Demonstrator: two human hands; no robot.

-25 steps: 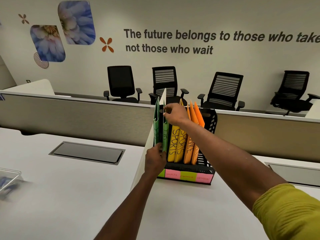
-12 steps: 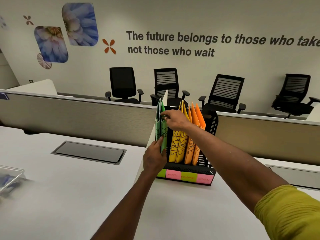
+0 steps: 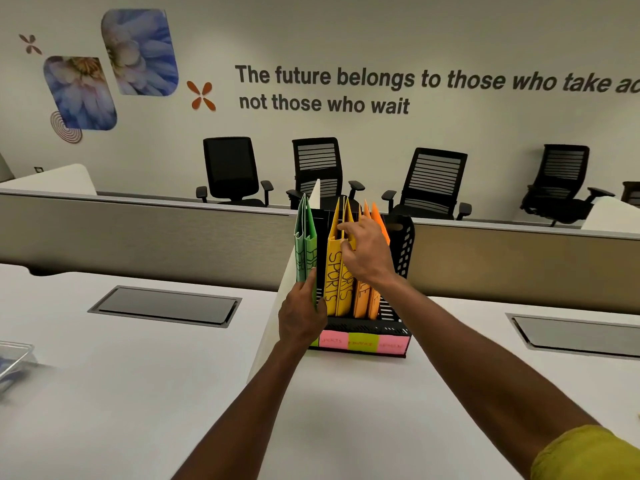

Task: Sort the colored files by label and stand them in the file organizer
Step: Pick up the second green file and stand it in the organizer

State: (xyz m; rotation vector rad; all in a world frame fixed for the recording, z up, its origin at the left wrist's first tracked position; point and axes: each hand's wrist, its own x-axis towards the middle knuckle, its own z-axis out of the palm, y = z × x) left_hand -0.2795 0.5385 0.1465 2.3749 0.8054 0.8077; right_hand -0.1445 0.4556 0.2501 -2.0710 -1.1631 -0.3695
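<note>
**Files standing in the organizer, both hands at the slots**

Files stood upright in the black file organizer (image 3: 401, 258) on the white desk (image 3: 145, 393). We saw two green files (image 3: 305, 244) in the leftmost slot, two yellow files (image 3: 334, 271) marked SPORTS further right with an open slot between, and orange files (image 3: 363, 296) beyond those. Our left hand (image 3: 301, 317) rested against the lower front edge of the green files, fingers fairly straight along them; whether the thumb pinched them we could not tell. Our right hand (image 3: 367, 251) reached over the yellow files, fingers loosely bent, fingertips touching their upper edges. Pink and green sticky labels (image 3: 360, 342) ran along the organizer's front base. Four black office chairs (image 3: 232, 171) stood by the far wall.
</note>
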